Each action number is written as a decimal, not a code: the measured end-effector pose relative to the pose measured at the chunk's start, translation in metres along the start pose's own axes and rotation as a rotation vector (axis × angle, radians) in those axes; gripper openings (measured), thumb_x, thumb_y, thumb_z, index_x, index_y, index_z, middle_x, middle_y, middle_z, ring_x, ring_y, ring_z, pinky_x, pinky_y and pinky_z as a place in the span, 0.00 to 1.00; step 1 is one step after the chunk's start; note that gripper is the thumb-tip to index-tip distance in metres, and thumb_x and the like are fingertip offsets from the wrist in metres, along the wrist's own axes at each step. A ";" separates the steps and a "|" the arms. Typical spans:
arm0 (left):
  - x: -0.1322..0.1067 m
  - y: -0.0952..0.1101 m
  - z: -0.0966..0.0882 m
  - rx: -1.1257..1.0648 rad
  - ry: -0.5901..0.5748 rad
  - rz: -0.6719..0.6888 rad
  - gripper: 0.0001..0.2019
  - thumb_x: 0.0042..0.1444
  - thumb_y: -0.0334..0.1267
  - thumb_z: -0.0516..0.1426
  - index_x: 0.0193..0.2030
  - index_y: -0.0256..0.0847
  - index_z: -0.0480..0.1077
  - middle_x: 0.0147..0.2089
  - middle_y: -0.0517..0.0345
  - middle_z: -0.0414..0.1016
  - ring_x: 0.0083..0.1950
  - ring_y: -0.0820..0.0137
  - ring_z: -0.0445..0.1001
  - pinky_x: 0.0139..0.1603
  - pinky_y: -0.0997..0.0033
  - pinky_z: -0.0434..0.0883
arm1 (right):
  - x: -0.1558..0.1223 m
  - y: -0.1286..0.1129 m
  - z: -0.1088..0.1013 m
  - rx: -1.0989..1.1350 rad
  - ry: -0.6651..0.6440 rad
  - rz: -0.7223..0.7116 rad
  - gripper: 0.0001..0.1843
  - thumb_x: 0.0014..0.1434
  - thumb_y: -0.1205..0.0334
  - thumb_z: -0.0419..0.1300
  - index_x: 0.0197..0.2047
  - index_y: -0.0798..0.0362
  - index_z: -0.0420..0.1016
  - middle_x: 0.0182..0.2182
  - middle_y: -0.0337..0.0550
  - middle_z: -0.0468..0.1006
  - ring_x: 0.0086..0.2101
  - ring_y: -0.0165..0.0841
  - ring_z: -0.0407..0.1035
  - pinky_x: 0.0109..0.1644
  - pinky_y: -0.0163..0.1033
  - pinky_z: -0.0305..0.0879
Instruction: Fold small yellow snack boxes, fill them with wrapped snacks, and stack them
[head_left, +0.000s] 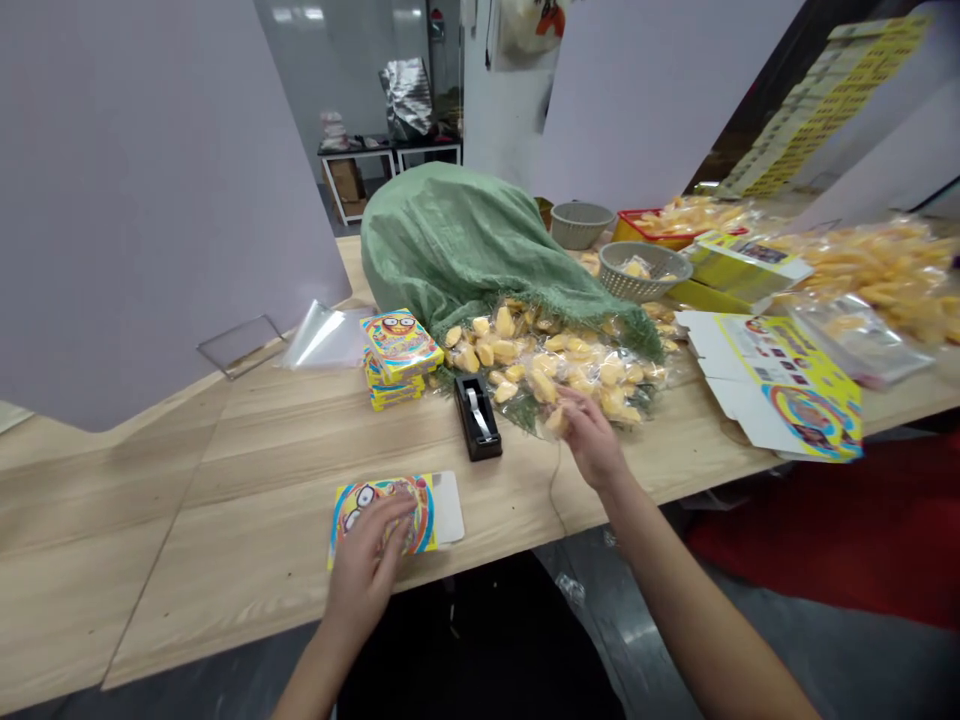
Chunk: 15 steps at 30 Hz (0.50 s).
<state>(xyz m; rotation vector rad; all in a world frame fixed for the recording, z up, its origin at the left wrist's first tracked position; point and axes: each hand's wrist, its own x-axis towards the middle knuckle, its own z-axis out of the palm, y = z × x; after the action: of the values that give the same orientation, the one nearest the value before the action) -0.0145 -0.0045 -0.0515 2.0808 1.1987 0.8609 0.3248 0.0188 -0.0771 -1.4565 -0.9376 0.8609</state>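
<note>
My left hand (375,545) lies on top of a flat, brightly printed box (427,515), fingers stretched across its cartoon face. A white end flap of that box sticks out on the right. At the front of the heap, my right hand (592,435) pinches a clear packet of yellow pieces (556,420). Many similar packets (577,365) spill from the mouth of a green woven sack (457,230). Between my hands and farther back stands a black tape dispenser (478,418). Left of it is a small stack of printed boxes (399,350).
Clear plastic sheets (326,335) and a wire stand (241,348) lie at left. Toward the right are grey baskets (643,270), a red-rimmed tray (667,222), an unfolded printed carton (787,385) and more packets (892,265). The table's front edge (247,637) runs close to me.
</note>
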 end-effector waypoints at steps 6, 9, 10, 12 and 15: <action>0.078 0.066 0.056 -0.813 -0.225 -0.400 0.28 0.52 0.47 0.61 0.59 0.40 0.63 0.52 0.45 0.74 0.48 0.61 0.76 0.46 0.60 0.75 | -0.060 -0.054 0.017 0.544 -0.443 0.487 0.21 0.55 0.55 0.53 0.51 0.54 0.68 0.37 0.50 0.79 0.30 0.38 0.74 0.40 0.51 0.70; 0.084 0.069 0.063 -0.788 -0.175 -0.467 0.18 0.53 0.46 0.60 0.46 0.37 0.71 0.44 0.50 0.77 0.41 0.66 0.76 0.41 0.66 0.75 | -0.074 -0.053 0.022 0.578 -0.475 0.590 0.26 0.59 0.50 0.51 0.58 0.50 0.63 0.44 0.52 0.78 0.34 0.39 0.75 0.33 0.45 0.70; 0.080 0.066 0.064 -0.744 -0.144 -0.460 0.16 0.53 0.46 0.60 0.44 0.37 0.72 0.43 0.51 0.77 0.41 0.67 0.76 0.41 0.67 0.74 | -0.076 -0.048 0.021 0.566 -0.452 0.595 0.26 0.59 0.48 0.51 0.57 0.50 0.63 0.45 0.53 0.77 0.34 0.38 0.75 0.30 0.41 0.68; 0.065 0.057 0.065 -0.623 -0.111 -0.459 0.15 0.54 0.46 0.59 0.42 0.37 0.71 0.41 0.52 0.76 0.39 0.68 0.75 0.39 0.69 0.73 | -0.078 -0.034 0.015 0.475 -0.339 0.558 0.23 0.56 0.47 0.56 0.51 0.51 0.67 0.43 0.52 0.77 0.31 0.35 0.73 0.25 0.35 0.62; 0.038 0.048 0.079 -0.281 -0.057 -0.414 0.18 0.55 0.40 0.58 0.52 0.37 0.66 0.40 0.52 0.74 0.38 0.67 0.74 0.39 0.65 0.72 | -0.078 -0.015 0.006 0.191 -0.125 0.330 0.17 0.52 0.49 0.63 0.39 0.52 0.71 0.35 0.47 0.77 0.28 0.33 0.70 0.24 0.34 0.60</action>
<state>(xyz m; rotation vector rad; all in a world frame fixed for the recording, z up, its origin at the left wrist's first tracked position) 0.0852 -0.0045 -0.0559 1.5505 1.3288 0.7199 0.2857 -0.0490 -0.0629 -1.4227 -0.6925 1.2617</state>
